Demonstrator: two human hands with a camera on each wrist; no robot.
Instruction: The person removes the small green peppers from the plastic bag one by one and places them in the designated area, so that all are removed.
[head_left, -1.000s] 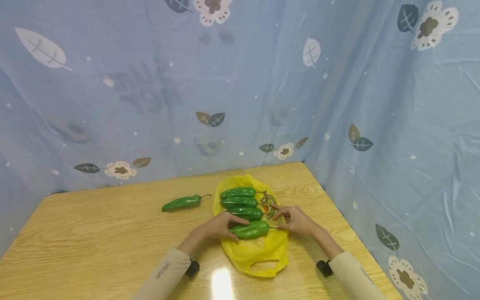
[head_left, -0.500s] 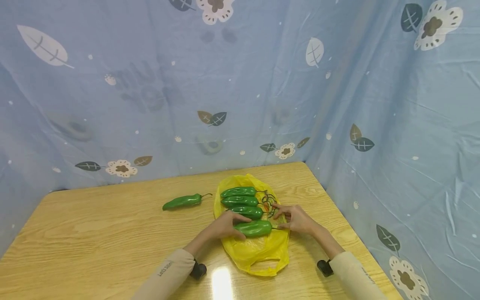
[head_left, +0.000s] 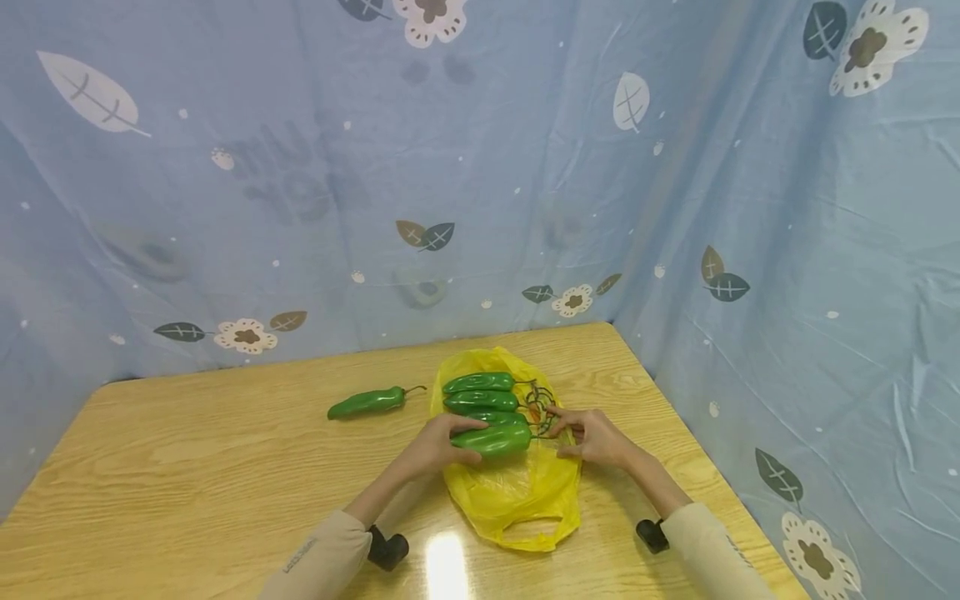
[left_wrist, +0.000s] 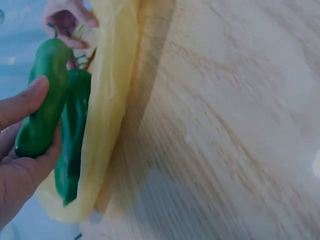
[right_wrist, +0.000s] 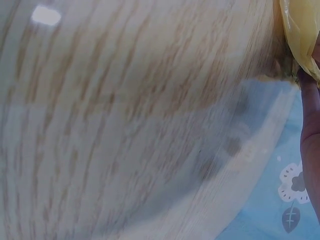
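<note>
My left hand [head_left: 442, 442] grips a large, light green pepper [head_left: 498, 442], its thumb on one side and fingers on the other. The left wrist view shows this green pepper [left_wrist: 47, 92] raised beside a darker pepper [left_wrist: 74, 125]. It overlaps the nearest of several dark green peppers [head_left: 480, 400] lying side by side in an opened yellow plastic bag [head_left: 517, 496]. At the bag's right edge, my right hand [head_left: 596, 437] pinches the plastic, fingertips close to the stems. In the right wrist view the bag's edge [right_wrist: 300, 37] passes between its fingers.
A single green pepper [head_left: 367, 402] lies on the wooden table [head_left: 225, 467], left of the bag. Small thin chillies [head_left: 537, 404] lie inside the bag by the stems. A patterned blue curtain [head_left: 337, 208] hangs behind and to the right of the table.
My left hand has moved the light green pepper away from me, up against the dark row. It now covers part of the nearest dark pepper. My right hand stays at the bag's edge.
</note>
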